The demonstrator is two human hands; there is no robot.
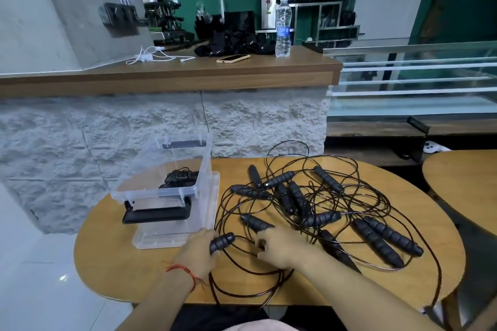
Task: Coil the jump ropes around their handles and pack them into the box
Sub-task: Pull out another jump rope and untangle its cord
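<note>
Jump ropes [297, 197] lie tangled mid-frame on the bench [121, 271], right of the box [156, 192]. The left hand [199, 250] grips one handle [222, 242]. The right hand [279, 247] rests curled on the cords, grasp unclear. Next, likely: tease this rope free for coiling.

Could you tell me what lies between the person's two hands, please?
In the head view, only thin black rope strands cross the wooden tabletop between the left hand, gripping a black foam handle, and the right hand.

Water bottle [283, 27], phone [233, 58], white charger [146, 57] — on wooden counter [242, 75]
</note>
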